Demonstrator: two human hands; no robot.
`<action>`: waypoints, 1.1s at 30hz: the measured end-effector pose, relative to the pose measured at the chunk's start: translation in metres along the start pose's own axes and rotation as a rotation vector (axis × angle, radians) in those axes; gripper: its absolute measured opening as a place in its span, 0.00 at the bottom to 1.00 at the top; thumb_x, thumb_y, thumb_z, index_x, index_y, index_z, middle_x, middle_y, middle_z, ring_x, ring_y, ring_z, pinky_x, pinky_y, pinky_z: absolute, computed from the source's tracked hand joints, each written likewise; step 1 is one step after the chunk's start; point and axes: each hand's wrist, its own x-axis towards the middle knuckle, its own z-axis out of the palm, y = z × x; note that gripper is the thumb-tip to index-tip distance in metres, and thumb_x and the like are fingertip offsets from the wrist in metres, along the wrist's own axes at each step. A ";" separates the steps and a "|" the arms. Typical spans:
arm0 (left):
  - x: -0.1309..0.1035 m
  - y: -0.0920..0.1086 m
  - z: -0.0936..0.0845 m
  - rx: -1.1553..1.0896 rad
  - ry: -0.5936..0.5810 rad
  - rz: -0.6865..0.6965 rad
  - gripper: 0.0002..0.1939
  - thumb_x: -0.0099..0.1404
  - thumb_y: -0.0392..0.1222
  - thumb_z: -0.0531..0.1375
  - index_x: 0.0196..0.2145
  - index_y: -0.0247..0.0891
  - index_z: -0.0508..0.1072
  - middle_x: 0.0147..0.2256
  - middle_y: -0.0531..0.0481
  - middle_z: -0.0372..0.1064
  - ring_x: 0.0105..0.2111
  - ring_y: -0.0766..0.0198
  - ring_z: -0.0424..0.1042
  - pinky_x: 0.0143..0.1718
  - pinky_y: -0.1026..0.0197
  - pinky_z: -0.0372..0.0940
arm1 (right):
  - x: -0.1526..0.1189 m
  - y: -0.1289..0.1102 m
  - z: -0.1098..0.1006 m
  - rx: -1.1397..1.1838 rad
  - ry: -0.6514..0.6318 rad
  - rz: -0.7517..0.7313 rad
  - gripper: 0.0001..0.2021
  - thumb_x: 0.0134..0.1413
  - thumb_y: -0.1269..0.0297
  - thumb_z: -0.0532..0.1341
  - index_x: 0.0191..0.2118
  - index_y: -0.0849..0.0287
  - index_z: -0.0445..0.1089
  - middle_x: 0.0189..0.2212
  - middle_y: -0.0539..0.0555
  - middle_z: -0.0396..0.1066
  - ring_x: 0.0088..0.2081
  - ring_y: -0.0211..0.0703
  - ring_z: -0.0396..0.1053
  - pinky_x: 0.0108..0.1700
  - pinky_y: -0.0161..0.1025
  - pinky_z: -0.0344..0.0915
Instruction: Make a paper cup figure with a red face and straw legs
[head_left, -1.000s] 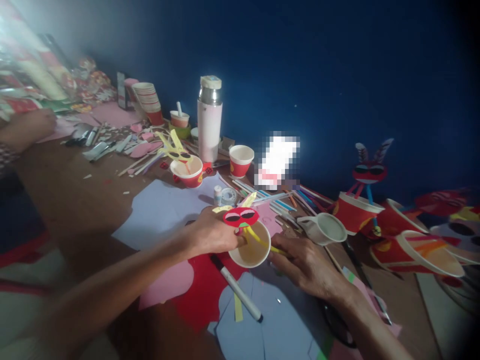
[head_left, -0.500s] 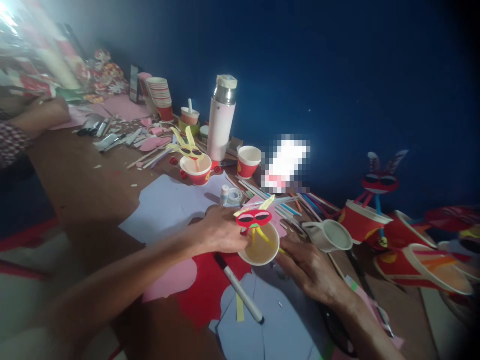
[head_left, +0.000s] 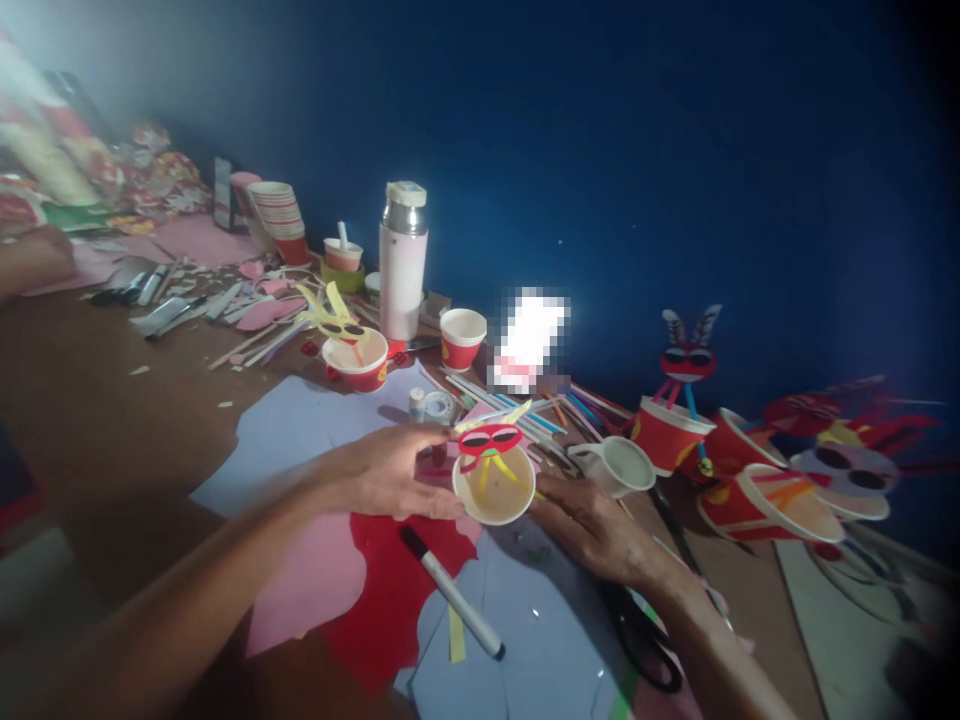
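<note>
A paper cup (head_left: 517, 512) with a pale inside stands in front of me, its mouth tilted towards me. Attached to it is a paper figure with a red oval face (head_left: 490, 440), dark eyes and yellow strips. My left hand (head_left: 375, 472) is at the cup's left side with thumb and forefinger spread apart; a pinkish strip shows in the gap between them. Fingers of my right hand (head_left: 592, 530) press against the cup's right side, their tips partly hidden. Below the cup lies a marker (head_left: 454, 592) across red paper (head_left: 382, 590) and light blue paper (head_left: 525, 620).
Behind stand a white flask (head_left: 403, 280), another paper cup (head_left: 462, 340) and a cup with a yellow figure (head_left: 360, 372). To the right are a white mug (head_left: 626, 466), scissors (head_left: 649, 650) and several decorated cups (head_left: 671, 440). Another person's arm (head_left: 34, 262) shows far left.
The view has shifted, so most things sit further left. My left thumb and forefinger have spread apart beside the cup. My right hand stays at the cup's right side.
</note>
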 end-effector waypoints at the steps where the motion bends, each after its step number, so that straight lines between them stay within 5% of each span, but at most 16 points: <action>1: -0.002 -0.004 -0.003 -0.022 0.032 0.001 0.36 0.51 0.52 0.67 0.57 0.42 0.65 0.48 0.44 0.71 0.43 0.51 0.72 0.38 0.56 0.68 | 0.000 -0.001 -0.001 0.016 0.019 0.009 0.15 0.64 0.56 0.51 0.32 0.57 0.68 0.24 0.51 0.67 0.30 0.42 0.65 0.36 0.39 0.64; 6: 0.003 -0.026 -0.005 -0.199 0.047 0.103 0.44 0.51 0.46 0.69 0.63 0.52 0.53 0.65 0.47 0.48 0.62 0.48 0.52 0.59 0.46 0.54 | -0.002 -0.005 -0.004 0.215 0.085 0.015 0.17 0.66 0.55 0.48 0.29 0.59 0.62 0.23 0.48 0.59 0.25 0.35 0.56 0.29 0.33 0.58; 9: 0.015 -0.035 0.008 -0.461 0.031 0.209 0.47 0.48 0.46 0.71 0.62 0.50 0.54 0.64 0.44 0.51 0.62 0.46 0.51 0.61 0.42 0.49 | -0.003 -0.010 -0.004 0.343 0.124 -0.004 0.17 0.67 0.55 0.48 0.30 0.59 0.60 0.22 0.46 0.55 0.23 0.33 0.51 0.26 0.32 0.53; 14: 0.027 -0.033 0.027 -0.797 -0.020 0.420 0.37 0.52 0.52 0.68 0.58 0.46 0.63 0.59 0.40 0.61 0.58 0.44 0.59 0.55 0.43 0.58 | -0.004 -0.023 -0.001 0.483 0.218 -0.049 0.19 0.66 0.52 0.47 0.29 0.60 0.59 0.21 0.46 0.55 0.23 0.32 0.52 0.25 0.31 0.51; 18: 0.023 -0.027 0.035 -0.617 0.038 0.422 0.34 0.49 0.52 0.69 0.52 0.40 0.69 0.49 0.40 0.71 0.52 0.45 0.66 0.51 0.48 0.63 | -0.003 -0.033 0.005 0.519 0.195 -0.049 0.19 0.65 0.50 0.48 0.30 0.60 0.60 0.21 0.47 0.56 0.23 0.33 0.55 0.25 0.31 0.54; 23: 0.013 -0.025 0.037 -0.279 0.096 0.299 0.21 0.49 0.48 0.69 0.40 0.37 0.76 0.38 0.43 0.76 0.38 0.50 0.73 0.42 0.53 0.69 | -0.003 -0.039 0.005 0.219 0.142 -0.071 0.17 0.67 0.55 0.46 0.32 0.60 0.62 0.24 0.49 0.62 0.25 0.34 0.59 0.29 0.32 0.56; 33: 0.012 -0.030 0.039 -0.183 0.039 0.229 0.22 0.50 0.53 0.66 0.40 0.37 0.75 0.40 0.41 0.75 0.42 0.48 0.71 0.46 0.49 0.67 | -0.005 -0.051 -0.007 0.008 0.171 -0.077 0.15 0.67 0.62 0.47 0.31 0.61 0.64 0.20 0.50 0.66 0.24 0.35 0.62 0.29 0.33 0.58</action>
